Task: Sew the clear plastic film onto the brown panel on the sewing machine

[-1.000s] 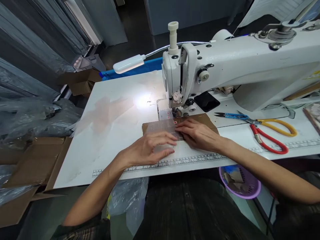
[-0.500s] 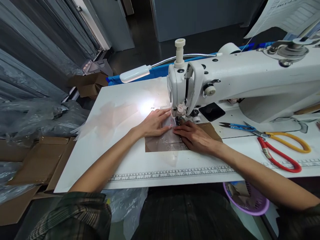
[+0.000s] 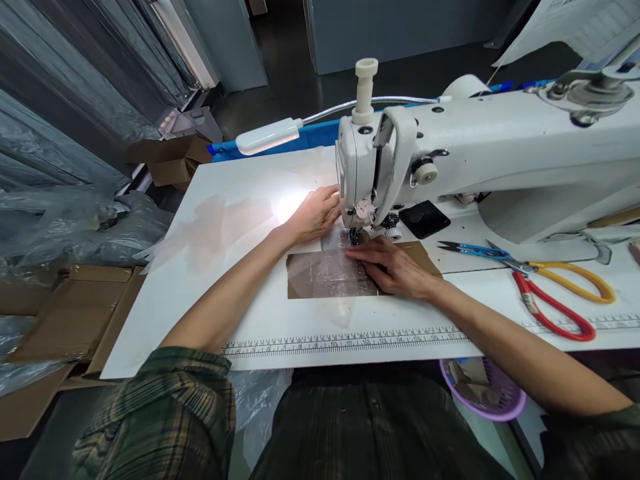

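My left hand (image 3: 319, 212) reaches past the left side of the white sewing machine head (image 3: 353, 173), fingers stretched forward and close together, some tips hidden. Beneath the needle area lies a strip of sheer pale fabric (image 3: 334, 270), its front end trailing toward me. My right hand (image 3: 393, 265) rests on the fabric just in front of the presser foot (image 3: 358, 236), fingers extended and lying down. Under the fabric and that hand is a brown sheet (image 3: 301, 277). Whether either hand pinches the fabric cannot be seen.
Orange- and red-handled scissors (image 3: 540, 270) and blue thread snips (image 3: 473, 249) lie on the right. A black phone (image 3: 425, 220) is beside the machine. More sheer fabric (image 3: 215, 230) lies left under a lamp (image 3: 267, 136). A printed ruler (image 3: 350, 343) runs along the table's front.
My left hand has moved forward off the front of the fabric to beside the machine head. The right hand stays near the presser foot. The camera view has shifted slightly.
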Available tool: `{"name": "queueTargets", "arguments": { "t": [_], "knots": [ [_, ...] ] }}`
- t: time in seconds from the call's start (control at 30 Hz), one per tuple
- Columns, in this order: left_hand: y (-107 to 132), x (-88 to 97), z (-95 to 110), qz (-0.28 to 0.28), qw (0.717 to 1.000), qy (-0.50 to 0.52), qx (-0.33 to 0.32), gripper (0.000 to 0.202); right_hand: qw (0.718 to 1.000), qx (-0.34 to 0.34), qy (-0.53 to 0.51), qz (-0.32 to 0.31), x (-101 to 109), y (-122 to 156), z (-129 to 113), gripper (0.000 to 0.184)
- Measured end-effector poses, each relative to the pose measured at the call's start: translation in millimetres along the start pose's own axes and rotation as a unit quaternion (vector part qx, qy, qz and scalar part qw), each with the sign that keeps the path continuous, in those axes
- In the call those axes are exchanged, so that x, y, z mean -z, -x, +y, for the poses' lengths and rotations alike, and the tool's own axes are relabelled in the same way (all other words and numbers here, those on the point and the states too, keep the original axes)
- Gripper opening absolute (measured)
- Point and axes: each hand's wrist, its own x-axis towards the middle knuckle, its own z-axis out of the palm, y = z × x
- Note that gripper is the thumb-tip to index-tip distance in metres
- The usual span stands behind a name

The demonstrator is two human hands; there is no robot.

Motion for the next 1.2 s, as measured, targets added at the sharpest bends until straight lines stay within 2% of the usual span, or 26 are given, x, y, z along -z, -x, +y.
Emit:
{"name": "queueTargets", "arguments": {
  "t": [0.1, 0.17, 0.23, 0.3, 0.37, 0.53, 0.67, 0.93, 1.2],
  "knots": [
    [34, 12.2, 19, 0.073, 0.996, 0.042, -0.023, 0.023, 0.997, -0.05, -0.046, 0.023, 4, 1, 2, 0.038],
    [60, 17.2, 39, 0.05, 0.989, 0.12, -0.076, 0.017, 0.996, -0.071, -0.038, 0.024, 4, 1, 5, 0.037],
    [83, 18.2, 59, 0.002, 0.97, 0.207, -0.127, 0.012, 0.998, -0.061, -0.013, 0.018, 4, 2, 7, 0.036],
    [100, 15.4, 74, -0.025, 0.963, 0.229, -0.14, 0.012, 0.999, -0.035, 0.017, 0.012, 2, 2, 9, 0.036],
    [109, 10.4, 80, -0.019, 0.964, 0.228, -0.136, 0.011, 0.999, -0.012, 0.045, 0.003, 0, 3, 10, 0.037],
    [115, 1.1, 75, 0.01, 0.963, 0.236, -0.133, 0.006, 0.997, 0.002, 0.076, -0.014, 0, 3, 9, 0.036],
    [116, 3.1, 75, 0.015, 0.962, 0.248, -0.117, 0.007, 0.998, -0.015, 0.059, -0.01, 4, 4, 7, 0.038],
    [114, 6.3, 80, 0.032, 0.954, 0.279, -0.102, 0.007, 0.998, 0.017, 0.055, -0.01, 3, 7, 8, 0.033],
    [113, 5.8, 79, 0.038, 0.953, 0.282, -0.104, 0.011, 0.998, 0.018, 0.05, -0.02, 5, 7, 8, 0.034]
  ]
}}
